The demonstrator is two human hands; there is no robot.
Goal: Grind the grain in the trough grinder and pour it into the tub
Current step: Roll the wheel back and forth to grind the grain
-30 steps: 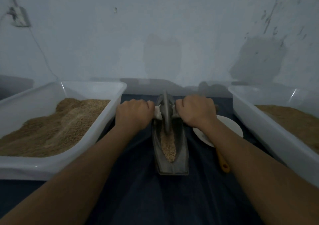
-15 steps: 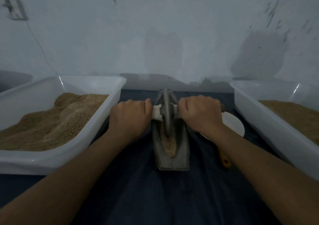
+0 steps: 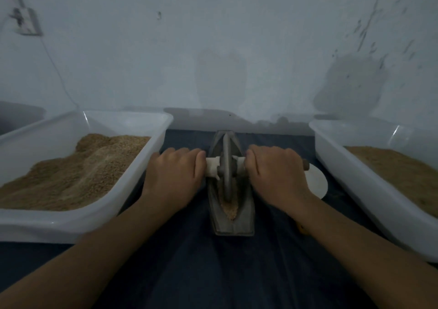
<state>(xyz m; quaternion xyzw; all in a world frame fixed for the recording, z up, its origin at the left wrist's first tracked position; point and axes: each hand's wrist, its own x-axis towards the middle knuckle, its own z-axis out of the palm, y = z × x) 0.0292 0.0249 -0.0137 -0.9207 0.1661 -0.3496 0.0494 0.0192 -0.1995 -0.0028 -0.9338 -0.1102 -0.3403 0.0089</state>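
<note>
**Mia:** On the left of the dark blue cloth-covered counter (image 3: 220,273) sits a big white plastic tub (image 3: 78,223). What's in it?

**Tom:** A heap of light brown grain. I can't tell if it is ground or whole.

**Mia:** And next to it?

**Tom:** The left hand (image 3: 174,178). Its fingers are curled round the pale axle handle (image 3: 212,166), so it holds the left end. It is just beside the tub's wall.

**Mia:** Then the middle?

**Tom:** The grey metal boat-shaped trough grinder (image 3: 233,223), with a thin grey metal wheel (image 3: 226,169) standing upright in its groove. Some tan grain (image 3: 229,210) lies in the groove, near our end.

**Mia:** And the right hand (image 3: 276,178)?

**Tom:** It grips the other end of the axle the same way. A brown tip of the handle pokes out past it.

**Mia:** So how far along is the job?

**Tom:** I think the grinding is in the middle. The grain is in the trough and both hands are on the wheel. Pouring into a tub is not done yet.

**Mia:** What else is there?

**Tom:** A round white plate (image 3: 316,183) behind the right hand, and a bit of something yellow (image 3: 301,228) peeking by the right arm. Far right is another white plastic tub (image 3: 355,190) with finer brown stuff inside.

**Mia:** Anything in the way?

**Tom:** The plate is close to the right hand. The tubs on both sides leave little room for lifting the trough, I think.
</note>
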